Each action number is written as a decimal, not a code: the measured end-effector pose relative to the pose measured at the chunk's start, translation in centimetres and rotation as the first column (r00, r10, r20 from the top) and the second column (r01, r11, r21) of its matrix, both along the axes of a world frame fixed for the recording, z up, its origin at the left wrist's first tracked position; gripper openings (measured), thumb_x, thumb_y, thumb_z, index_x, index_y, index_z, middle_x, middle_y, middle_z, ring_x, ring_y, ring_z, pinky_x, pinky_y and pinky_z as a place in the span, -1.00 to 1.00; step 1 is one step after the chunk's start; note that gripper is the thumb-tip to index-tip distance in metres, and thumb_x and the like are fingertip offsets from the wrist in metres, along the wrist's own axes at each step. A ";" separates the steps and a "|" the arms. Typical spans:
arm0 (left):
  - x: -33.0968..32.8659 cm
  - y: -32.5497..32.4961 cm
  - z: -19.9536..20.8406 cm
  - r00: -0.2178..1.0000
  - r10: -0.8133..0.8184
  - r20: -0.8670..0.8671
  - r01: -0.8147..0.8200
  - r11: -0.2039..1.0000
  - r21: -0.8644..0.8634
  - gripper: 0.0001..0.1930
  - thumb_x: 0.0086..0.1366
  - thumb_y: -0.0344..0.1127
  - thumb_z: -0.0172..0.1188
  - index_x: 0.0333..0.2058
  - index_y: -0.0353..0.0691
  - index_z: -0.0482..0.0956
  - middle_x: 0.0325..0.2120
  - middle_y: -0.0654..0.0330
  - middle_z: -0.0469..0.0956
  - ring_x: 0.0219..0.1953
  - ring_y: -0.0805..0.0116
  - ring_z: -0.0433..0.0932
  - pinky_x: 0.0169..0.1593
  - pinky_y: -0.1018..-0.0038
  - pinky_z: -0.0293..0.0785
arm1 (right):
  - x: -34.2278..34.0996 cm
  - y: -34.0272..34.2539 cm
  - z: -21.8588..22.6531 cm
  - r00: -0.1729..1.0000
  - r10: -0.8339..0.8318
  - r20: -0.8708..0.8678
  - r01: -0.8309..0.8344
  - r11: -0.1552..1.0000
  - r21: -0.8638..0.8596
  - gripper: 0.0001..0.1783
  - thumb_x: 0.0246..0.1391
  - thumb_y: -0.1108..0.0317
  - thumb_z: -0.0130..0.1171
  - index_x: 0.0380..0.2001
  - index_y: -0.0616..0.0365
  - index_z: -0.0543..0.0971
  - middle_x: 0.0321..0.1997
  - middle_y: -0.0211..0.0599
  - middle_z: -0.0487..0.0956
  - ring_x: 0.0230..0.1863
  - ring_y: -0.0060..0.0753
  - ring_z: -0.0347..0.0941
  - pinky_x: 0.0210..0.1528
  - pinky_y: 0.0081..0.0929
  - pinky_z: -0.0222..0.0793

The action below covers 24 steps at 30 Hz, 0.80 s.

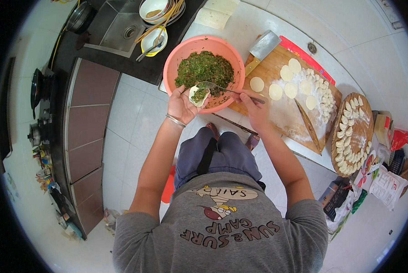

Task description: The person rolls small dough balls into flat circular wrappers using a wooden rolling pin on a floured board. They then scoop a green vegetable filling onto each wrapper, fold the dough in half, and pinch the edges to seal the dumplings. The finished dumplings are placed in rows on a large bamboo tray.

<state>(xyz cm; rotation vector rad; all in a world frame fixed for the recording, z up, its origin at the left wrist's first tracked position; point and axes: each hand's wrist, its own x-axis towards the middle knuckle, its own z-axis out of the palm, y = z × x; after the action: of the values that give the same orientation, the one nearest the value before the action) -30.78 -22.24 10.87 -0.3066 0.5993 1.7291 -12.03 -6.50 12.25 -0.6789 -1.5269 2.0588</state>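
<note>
In my left hand (181,105) rests a round dumpling wrapper (193,101) with a heap of green filling (199,94) on it, held over the near rim of a pink basin (169,68). My right hand (255,108) is closed round the handle of a metal spoon (229,90). The spoon's bowl lies just above the filling on the wrapper. Chopped green filling (204,68) fills much of the basin. To the right, several flat wrappers (275,92) lie on a floured wooden board (277,119).
A cleaver (261,50) and a rolling pin (309,127) lie on the board, with small dough pieces (322,93) at its right. Beyond stands a woven tray (361,132) of shaped dumplings (345,141). At the far left are a sink (115,34) and stacked bowls (154,43).
</note>
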 end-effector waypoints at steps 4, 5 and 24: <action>0.1 -0.1 0.1 0.996 0.016 -0.090 -0.022 0.997 -0.069 -0.45 0.37 -0.04 -0.24 0.18 -0.34 0.21 0.12 -0.07 0.36 0.11 -0.02 0.40 0.16 0.11 0.36 | 0.0 1.0 -0.6 0.993 -0.060 -0.099 0.047 0.991 -0.126 -0.74 0.22 0.41 0.02 -0.16 0.38 0.57 -0.17 -0.15 0.62 -0.15 -0.42 0.55 -0.09 -0.51 0.45; 0.1 -0.1 0.1 0.994 0.015 -0.110 -0.025 0.996 -0.083 -0.45 0.36 -0.05 -0.23 0.17 -0.34 0.21 0.11 -0.07 0.36 0.11 -0.02 0.40 0.15 0.11 0.36 | 0.0 1.4 -0.7 0.990 -0.078 -0.117 0.060 0.987 -0.152 -0.75 0.22 0.41 0.02 -0.17 0.37 0.58 -0.17 -0.16 0.62 -0.14 -0.42 0.55 -0.09 -0.52 0.45; 3.4 2.7 5.6 0.965 -0.088 -0.247 0.106 0.992 0.063 -0.49 0.38 -0.14 -0.24 0.17 -0.40 0.17 0.13 -0.07 0.33 0.12 0.00 0.40 0.16 0.16 0.41 | 0.9 0.1 -4.9 0.926 0.052 0.374 -0.375 0.021 0.927 -0.62 -0.03 0.41 0.12 -0.06 0.03 0.53 0.00 -0.25 0.44 0.08 -0.20 0.34 0.11 -0.28 0.22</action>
<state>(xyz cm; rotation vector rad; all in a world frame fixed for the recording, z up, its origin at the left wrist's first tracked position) -27.40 -19.57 16.51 -0.0085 0.7125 1.7023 -11.12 -6.39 7.31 -0.0387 -2.7837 0.4469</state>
